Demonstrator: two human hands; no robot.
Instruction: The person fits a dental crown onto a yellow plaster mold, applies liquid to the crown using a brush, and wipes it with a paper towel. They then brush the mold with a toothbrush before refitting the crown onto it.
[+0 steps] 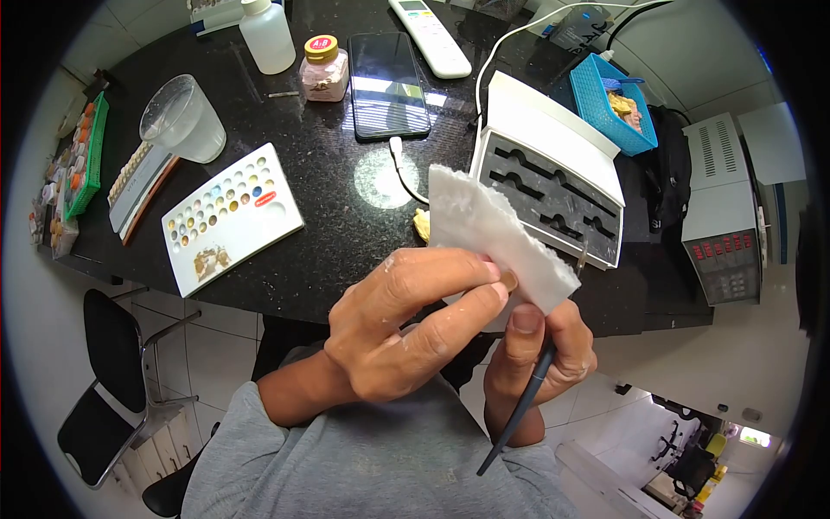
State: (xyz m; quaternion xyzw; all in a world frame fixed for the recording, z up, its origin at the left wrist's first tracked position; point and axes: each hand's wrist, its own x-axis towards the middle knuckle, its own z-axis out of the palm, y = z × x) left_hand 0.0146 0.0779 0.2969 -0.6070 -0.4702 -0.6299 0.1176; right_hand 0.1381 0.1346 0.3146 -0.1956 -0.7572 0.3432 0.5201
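Near the middle of the view, my left hand (415, 324) is closed, its thumb and fingertips pinched on a small brownish piece (510, 281) in front of the paper. My right hand (540, 350) grips the lower edge of a white sheet with a torn edge (493, 229) between thumb and fingers. A dark slim handle (519, 415) also sits in my right hand and slants down to the left. Behind the sheet, a yellowish piece (422, 224) on the black table is partly hidden.
On the black table (320, 233) stand a paint palette (281, 203), a cup of cloudy water (194, 130), a pink jar (324, 78), a white bottle (268, 39), a phone (387, 95), a remote (437, 43), an open case (553, 121) and a blue basket (596, 108).
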